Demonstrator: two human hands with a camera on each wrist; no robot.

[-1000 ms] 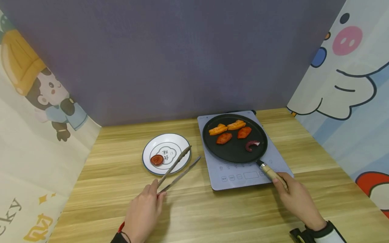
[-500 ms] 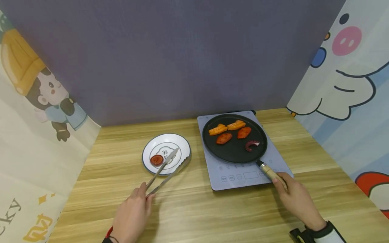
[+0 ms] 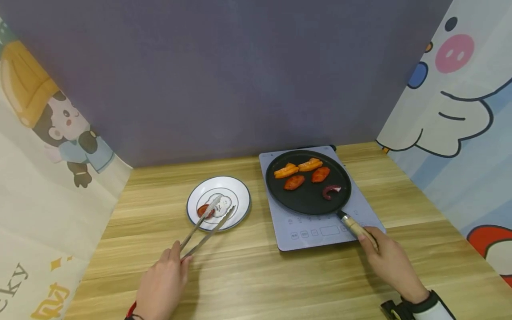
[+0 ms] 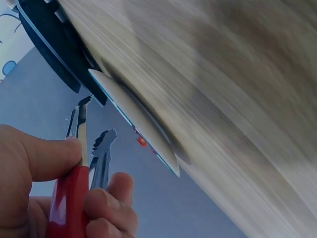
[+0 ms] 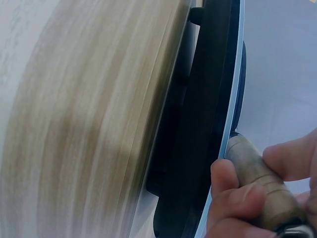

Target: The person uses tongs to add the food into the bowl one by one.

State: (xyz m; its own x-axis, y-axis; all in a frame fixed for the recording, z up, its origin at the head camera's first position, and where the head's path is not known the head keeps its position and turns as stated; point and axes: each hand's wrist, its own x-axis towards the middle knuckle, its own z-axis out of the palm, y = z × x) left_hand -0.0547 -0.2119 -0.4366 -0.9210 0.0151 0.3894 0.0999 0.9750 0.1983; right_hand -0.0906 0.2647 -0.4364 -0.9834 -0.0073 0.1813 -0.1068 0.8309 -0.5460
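My left hand [image 3: 162,282] grips a pair of metal tongs [image 3: 209,236] with a red handle [image 4: 69,203], seen in the left wrist view. The tongs' arms are spread apart and reach over the white, blue-rimmed plate [image 3: 238,191]. On the plate lies a round reddish-brown slice [image 3: 202,210], partly hidden by one tong arm. My right hand [image 3: 394,264] holds the wooden handle [image 3: 356,227] of a flat black frying pan [image 3: 308,200]. In the pan are two orange fried pieces [image 3: 286,170], two reddish wing-like pieces [image 3: 294,182] and a curled purple octopus tentacle [image 3: 331,192].
The pan sits on a pale induction cooker [image 3: 288,238] with printed touch controls, to the right of the plate. Both stand on a wood-grain table [image 3: 248,284]. A dark grey panel [image 3: 240,80] rises behind, with cartoon-printed curtains [image 3: 40,200] at the sides.
My left hand has moved left and toward me with the tongs, bringing their tips from the plate's right side over to the slice. The right hand and pan have stayed put.
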